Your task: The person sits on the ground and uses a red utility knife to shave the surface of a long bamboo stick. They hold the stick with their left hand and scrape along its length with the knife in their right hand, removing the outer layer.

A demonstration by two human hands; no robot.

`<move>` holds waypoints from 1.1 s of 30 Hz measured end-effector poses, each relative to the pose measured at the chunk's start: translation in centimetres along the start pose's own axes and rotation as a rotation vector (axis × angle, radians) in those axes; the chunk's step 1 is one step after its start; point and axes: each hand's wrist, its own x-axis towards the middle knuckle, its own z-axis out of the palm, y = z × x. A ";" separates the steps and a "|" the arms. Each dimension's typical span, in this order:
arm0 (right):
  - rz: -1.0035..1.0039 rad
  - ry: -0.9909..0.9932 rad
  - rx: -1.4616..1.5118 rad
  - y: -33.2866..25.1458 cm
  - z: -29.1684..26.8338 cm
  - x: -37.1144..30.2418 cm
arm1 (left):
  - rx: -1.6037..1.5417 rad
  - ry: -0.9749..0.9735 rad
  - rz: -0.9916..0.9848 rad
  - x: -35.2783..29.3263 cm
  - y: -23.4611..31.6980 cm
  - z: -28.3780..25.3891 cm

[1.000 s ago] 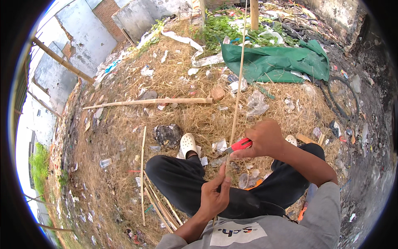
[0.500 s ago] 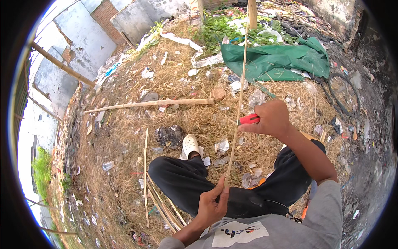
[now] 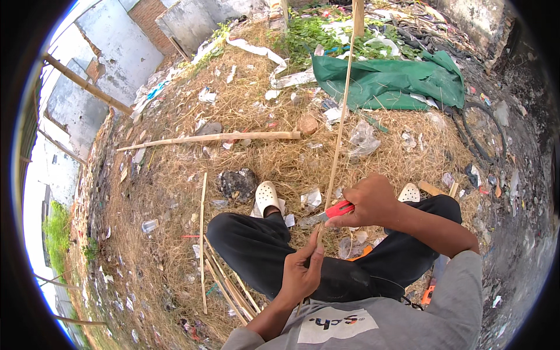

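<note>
A long thin bamboo strip point(image 3: 342, 111) runs away from my lap toward the far side. My left hand point(image 3: 302, 272) pinches its near end between thumb and fingers, just above my thighs. In my right hand point(image 3: 371, 203) is a red utility knife point(image 3: 339, 209), gripped in a closed fist. Its blade points left and meets the strip a little beyond my left fingertips. The right thumb lies close to the strip, though whether it presses on it I cannot tell.
Several split bamboo strips point(image 3: 228, 287) lie left of my bent leg. A longer bamboo pole point(image 3: 210, 139) rests on the dry grass ahead, near a dark charred lump point(image 3: 238, 184). Green tarp point(image 3: 391, 81) spreads at the far right. An orange tool point(image 3: 429, 291) sits by my right hip.
My right hand has drawn the knife along the strip toward me, close to my left hand. The left hand still holds the near end, shifted slightly.
</note>
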 end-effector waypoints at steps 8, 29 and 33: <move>-0.020 0.045 -0.032 0.9 0.0 0.4 | 0.177 0.085 0.083 1.7 0.5 1.4; 0.154 -0.007 -0.016 1.0 0.1 1.1 | 0.329 0.049 0.144 1.5 -0.8 0.7; 0.039 0.048 0.054 0.1 -0.2 0.9 | 0.176 0.155 0.098 2.4 0.9 0.5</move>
